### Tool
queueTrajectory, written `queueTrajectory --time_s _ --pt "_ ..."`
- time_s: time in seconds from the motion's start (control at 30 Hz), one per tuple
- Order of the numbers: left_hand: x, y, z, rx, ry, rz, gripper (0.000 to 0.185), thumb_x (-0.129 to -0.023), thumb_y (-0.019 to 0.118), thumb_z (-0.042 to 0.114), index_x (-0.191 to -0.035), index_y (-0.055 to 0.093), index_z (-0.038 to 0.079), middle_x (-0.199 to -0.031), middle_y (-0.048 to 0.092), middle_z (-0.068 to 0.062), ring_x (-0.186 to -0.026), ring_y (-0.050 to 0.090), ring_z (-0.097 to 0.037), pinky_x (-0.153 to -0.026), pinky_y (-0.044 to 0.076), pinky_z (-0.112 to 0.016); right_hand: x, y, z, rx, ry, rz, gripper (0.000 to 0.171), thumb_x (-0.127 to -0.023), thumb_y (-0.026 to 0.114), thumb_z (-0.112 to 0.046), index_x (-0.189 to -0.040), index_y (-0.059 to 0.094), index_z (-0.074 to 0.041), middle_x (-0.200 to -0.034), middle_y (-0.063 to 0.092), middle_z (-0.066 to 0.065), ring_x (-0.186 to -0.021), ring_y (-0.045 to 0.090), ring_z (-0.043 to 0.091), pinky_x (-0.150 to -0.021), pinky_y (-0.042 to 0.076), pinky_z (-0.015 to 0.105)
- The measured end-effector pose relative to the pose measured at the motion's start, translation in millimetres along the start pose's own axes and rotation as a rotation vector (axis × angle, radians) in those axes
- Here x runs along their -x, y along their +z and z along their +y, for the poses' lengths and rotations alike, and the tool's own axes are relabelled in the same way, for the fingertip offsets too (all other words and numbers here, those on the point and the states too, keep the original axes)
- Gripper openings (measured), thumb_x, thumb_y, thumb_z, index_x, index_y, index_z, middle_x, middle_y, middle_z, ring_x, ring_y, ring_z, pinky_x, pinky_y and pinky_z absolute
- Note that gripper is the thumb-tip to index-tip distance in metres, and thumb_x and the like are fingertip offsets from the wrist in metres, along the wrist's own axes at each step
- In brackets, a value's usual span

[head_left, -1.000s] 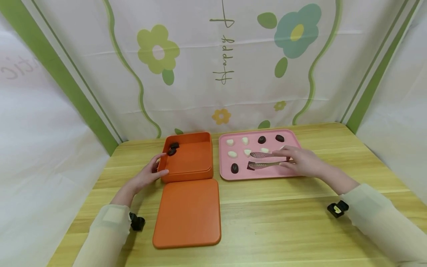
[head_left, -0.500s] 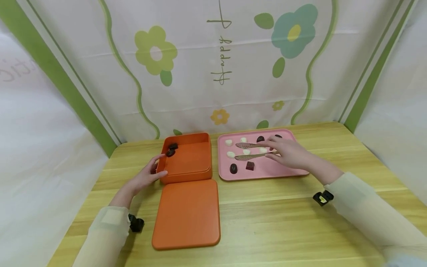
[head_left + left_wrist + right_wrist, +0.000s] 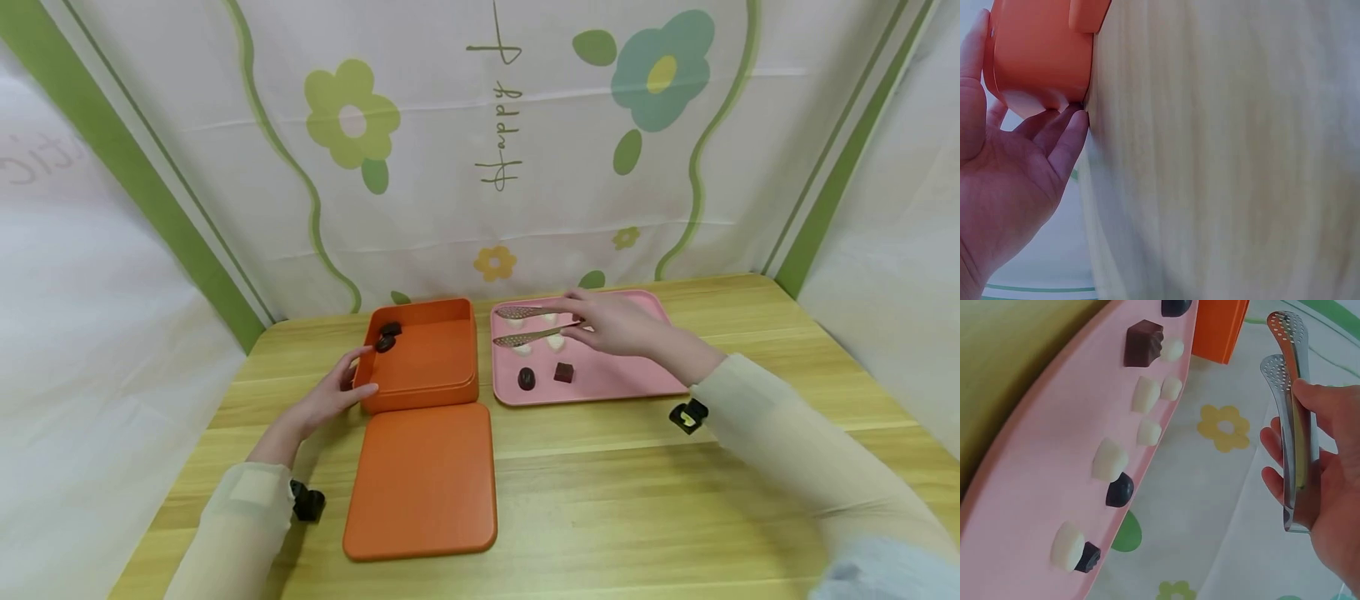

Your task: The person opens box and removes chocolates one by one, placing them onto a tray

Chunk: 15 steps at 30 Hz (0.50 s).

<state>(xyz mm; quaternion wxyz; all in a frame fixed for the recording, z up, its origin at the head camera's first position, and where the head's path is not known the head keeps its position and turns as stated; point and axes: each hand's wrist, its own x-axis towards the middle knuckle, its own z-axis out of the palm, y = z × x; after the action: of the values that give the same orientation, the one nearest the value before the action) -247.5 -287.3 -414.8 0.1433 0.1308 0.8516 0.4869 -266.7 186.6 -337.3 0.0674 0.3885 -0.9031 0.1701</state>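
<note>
right hand [image 3: 611, 323]: in the head view it covers the far middle of the pink tray [image 3: 600, 387], so the sweets beneath it cannot be seen.
tongs [image 3: 1294, 419]: handle end buried in the palm in the right wrist view.
orange box [image 3: 1038, 59]: cut off by the top edge in the left wrist view; inside unseen there.
left hand [image 3: 1004, 181]: cut off by the left and bottom edges.
table [image 3: 1222, 162]: blurred, grain indistinct.

left hand [image 3: 330, 400] open, right hand [image 3: 611, 323] gripping
</note>
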Motion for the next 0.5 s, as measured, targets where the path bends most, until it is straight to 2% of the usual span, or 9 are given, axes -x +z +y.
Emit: queueTrajectory --time_s 0.2,0.33,0.5 --pt "-0.2 0.0 -1.3 0.006 -0.006 -0.001 0.073 -0.099 0.059 0.026 -0.155 0.013 0.015 -0.152 0.020 -0.033 -0.140 0.019 -0.045 -0.108 0.020 -0.061 -21.5 -0.6 -6.1 0.014 0.030 -0.061 0.045 -0.096 0.064 -0.021 -0.140 0.053 -0.019 -0.108 0.054 0.004 -0.084 0.059 0.017 -0.067 0.049 0.034" --pt "0.1 -0.1 -2.5 0.011 -0.005 -0.001 0.073 -0.099 0.059 0.026 -0.155 0.013 0.015 -0.152 0.021 -0.033 -0.140 0.021 -0.045 -0.108 0.022 -0.061 -36.1 0.3 -9.4 0.040 -0.004 -0.059 0.043 -0.097 0.063 -0.023 -0.139 0.055 -0.018 -0.112 0.055 0.005 -0.083 0.058 0.018 -0.067 0.048 0.035" --pt "0.4 -0.6 -0.7 0.007 0.011 -0.002 0.075 -0.099 0.059 0.025 -0.155 0.012 0.013 -0.151 0.021 -0.034 -0.139 0.021 -0.046 -0.107 0.022 -0.061 -49.6 -0.1 -15.0 0.022 -0.031 -0.051 0.043 -0.096 0.064 -0.025 -0.138 0.056 -0.016 -0.113 0.056 0.005 -0.085 0.058 0.020 -0.070 0.048 0.037"
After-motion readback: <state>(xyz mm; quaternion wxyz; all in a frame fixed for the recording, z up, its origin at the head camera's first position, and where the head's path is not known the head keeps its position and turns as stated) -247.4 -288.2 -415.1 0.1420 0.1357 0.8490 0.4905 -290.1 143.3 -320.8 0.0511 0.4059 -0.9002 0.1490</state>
